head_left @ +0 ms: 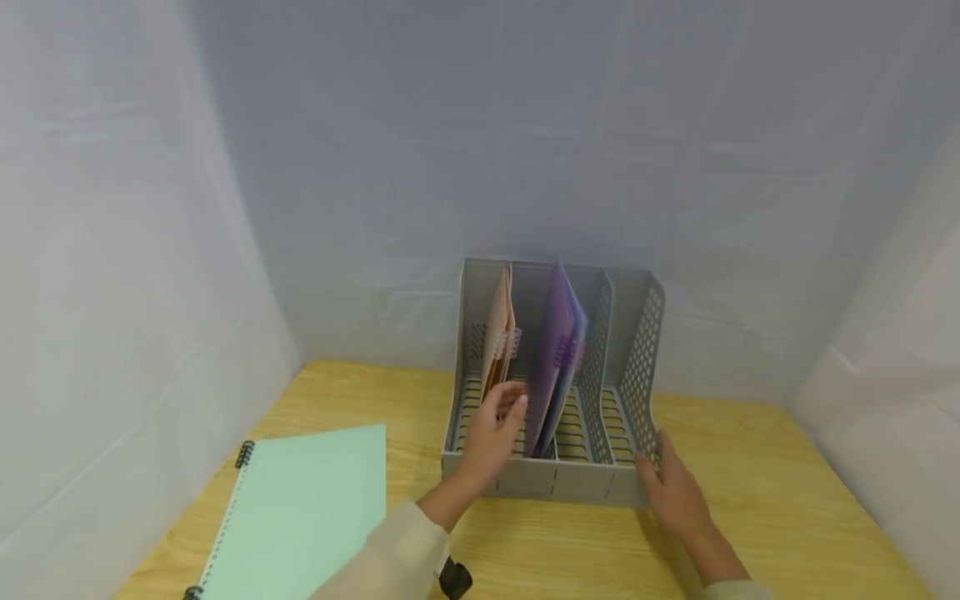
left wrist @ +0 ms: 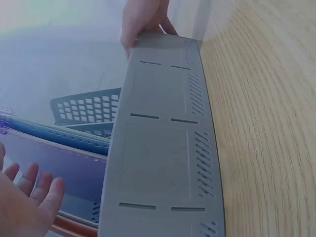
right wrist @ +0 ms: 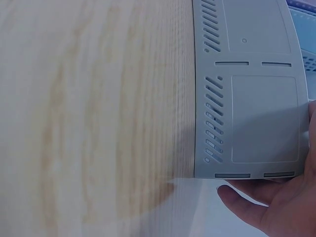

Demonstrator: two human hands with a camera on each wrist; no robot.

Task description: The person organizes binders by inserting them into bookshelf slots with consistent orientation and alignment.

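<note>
A grey file organizer [head_left: 525,479] with upright compartments stands on the table, its slotted front lip facing me. In it, a purple spiral notebook [head_left: 553,346] leans beside a blue one [head_left: 576,333], and peach-coloured notebooks [head_left: 497,333] stand further left. My left hand [head_left: 491,429] reaches over the front lip between the peach and purple notebooks. Its fingers are loosely bent near the purple cover, holding nothing, as the left wrist view also shows. With thumb and fingers on either side of the corner, my right hand [head_left: 678,496] grips the organizer's front right corner.
A mint-green spiral notebook [head_left: 300,508] lies flat on the wooden table [head_left: 600,550] at the left. White sheeting [head_left: 375,167] hangs behind the table and along both sides. A small black object [head_left: 454,577] shows below my left wrist.
</note>
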